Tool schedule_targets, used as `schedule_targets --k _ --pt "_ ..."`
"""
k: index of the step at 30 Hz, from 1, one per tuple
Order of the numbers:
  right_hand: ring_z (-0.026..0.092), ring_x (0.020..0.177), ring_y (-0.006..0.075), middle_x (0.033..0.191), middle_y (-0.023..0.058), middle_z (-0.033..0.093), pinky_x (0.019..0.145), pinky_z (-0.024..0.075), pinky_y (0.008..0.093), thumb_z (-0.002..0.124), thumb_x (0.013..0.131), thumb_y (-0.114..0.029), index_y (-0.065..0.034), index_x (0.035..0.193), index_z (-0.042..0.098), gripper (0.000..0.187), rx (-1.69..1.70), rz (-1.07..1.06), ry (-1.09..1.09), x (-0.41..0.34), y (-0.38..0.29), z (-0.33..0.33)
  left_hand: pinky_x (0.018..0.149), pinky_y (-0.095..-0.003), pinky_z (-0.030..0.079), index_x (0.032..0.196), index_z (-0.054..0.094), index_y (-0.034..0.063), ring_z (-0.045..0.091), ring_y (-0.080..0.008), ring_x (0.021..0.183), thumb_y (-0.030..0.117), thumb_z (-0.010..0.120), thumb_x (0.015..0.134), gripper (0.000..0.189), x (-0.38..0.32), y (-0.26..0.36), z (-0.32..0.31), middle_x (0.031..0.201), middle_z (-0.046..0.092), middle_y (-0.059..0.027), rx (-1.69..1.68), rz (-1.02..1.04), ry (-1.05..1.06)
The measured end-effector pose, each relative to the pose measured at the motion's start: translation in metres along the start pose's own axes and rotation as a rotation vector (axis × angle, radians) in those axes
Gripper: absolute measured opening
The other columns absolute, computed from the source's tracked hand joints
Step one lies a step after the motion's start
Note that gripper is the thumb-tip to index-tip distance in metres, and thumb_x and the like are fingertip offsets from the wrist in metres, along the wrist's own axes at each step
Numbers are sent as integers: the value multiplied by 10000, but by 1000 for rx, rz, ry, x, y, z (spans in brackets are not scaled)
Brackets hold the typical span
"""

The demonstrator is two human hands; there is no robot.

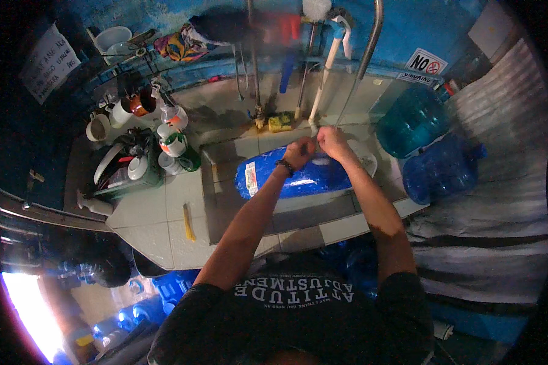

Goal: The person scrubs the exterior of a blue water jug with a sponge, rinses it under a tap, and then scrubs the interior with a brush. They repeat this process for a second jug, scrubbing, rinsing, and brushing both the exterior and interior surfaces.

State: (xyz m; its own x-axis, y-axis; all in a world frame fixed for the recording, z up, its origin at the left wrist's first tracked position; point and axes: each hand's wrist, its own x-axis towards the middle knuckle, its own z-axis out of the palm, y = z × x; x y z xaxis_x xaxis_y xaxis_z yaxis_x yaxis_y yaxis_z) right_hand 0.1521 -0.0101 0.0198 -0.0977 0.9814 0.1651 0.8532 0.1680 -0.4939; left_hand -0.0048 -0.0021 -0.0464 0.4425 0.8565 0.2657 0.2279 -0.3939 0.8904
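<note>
A blue plastic container (297,182) bearing a label lies in the tiled sink basin (237,223). Over its upper edge my hands are close together, their fingers curled. My left hand (300,154), with a dark beaded bracelet on the wrist, is just left of my right hand (332,142). Whatever may be between the fingers is too small and shaded to make out. From a metal faucet pipe (370,41), what looks like a thin stream of water runs down toward my right hand. A whitish round rim (370,164) shows behind my right forearm.
Two large water bottles, one teal (413,123) and one blue (443,169), stand on the right. To the left are a dish rack (128,182), mugs (121,112) and detergent bottles (172,140). A yellow brush-like object (188,223) lies on the counter; a sponge (280,122) sits behind the sink.
</note>
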Motion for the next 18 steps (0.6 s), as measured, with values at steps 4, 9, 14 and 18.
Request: schedule_targets --k 4,9,14,18 --pt "590 628 322 661 161 597 588 463 401 665 606 -41 -18 701 597 119 -50 -4 1 -3 -9 4 696 -301 475 1010 569 97 576 -157 709 119 664 720 305 5 -4 3 757 594 -49 46 -24 37" --pt "592 691 347 708 173 601 603 459 425 674 613 -62 -12 700 589 132 -137 -33 140 -12 -14 12 711 -323 483 989 564 86 603 -182 759 137 635 761 244 5 -8 4 801 616 -85 -6 10 41" --pt "588 720 368 727 185 601 615 463 437 682 638 -86 7 705 581 153 -184 73 133 -14 -11 19 691 -355 491 946 542 77 627 -249 791 184 596 799 190 1 -10 9 825 622 -139 0 61 40" --pt "601 697 354 718 189 600 610 475 424 669 652 -71 18 706 573 142 -148 -65 222 -17 -14 15 660 -364 485 965 499 74 618 -282 773 210 602 794 241 -2 -3 12 825 606 -160 115 46 47"
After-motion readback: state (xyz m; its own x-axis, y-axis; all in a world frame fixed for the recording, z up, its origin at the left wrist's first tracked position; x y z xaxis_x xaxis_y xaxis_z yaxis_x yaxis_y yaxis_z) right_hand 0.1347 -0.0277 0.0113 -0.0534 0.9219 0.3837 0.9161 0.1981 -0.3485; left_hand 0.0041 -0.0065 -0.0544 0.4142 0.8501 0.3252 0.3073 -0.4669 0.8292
